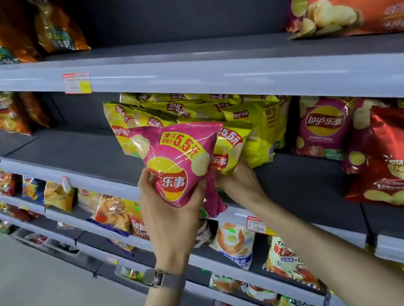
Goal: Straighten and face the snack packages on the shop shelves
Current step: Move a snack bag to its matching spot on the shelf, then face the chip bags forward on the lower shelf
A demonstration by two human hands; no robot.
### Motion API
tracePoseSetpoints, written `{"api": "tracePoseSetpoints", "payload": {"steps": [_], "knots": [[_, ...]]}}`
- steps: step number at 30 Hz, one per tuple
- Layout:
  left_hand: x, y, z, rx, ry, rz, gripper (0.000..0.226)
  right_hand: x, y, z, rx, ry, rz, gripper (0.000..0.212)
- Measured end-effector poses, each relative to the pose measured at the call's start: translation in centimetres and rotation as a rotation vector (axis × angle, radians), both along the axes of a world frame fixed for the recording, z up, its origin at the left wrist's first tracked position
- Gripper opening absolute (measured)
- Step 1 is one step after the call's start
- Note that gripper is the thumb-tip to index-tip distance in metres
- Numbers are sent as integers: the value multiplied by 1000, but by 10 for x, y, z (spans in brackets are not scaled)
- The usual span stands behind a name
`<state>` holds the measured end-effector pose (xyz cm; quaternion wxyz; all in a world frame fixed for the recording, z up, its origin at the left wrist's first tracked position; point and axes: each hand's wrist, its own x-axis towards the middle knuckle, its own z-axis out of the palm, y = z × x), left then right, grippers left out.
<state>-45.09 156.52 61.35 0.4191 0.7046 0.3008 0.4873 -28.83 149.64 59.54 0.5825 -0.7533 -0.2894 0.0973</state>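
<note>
The left hand (171, 212) clamps its fingers round a stray pink Lay's bag (180, 156), held off the middle shelf (308, 182), likely for re-homing, while the right hand (242, 186) steadies the front yellow Lay's bag (229, 145), finger position hidden, cannot tell

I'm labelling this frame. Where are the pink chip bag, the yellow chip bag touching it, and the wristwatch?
pink chip bag (173, 178): head view, on its logo.
yellow chip bag (228, 148): head view, front panel below the price.
wristwatch (150, 277): head view, on its face.

Held bag (180, 164) frnt of stack (182, 107)
</note>
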Motion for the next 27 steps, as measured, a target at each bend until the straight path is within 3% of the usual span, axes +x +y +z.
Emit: {"api": "tracePoseSetpoints", "payload": {"steps": [7,13,16,22,27], "knots": [[33,-36,6,83,80,-140,97,1,-66,1,-53,6,-50,34],[88,-84,6,129,161,-256,97,3,-152,0,147,56,-225,23],[127,-108,5,162,196,-264,94,4,-186,1,184,68,-237,26],[199,-142,-12,37,268,-211,100,23,-227,2,-35,107,-197,44],[239,-164,-20,6,312,-134,93,26,-248,-1,-86,113,-233,53]]}}
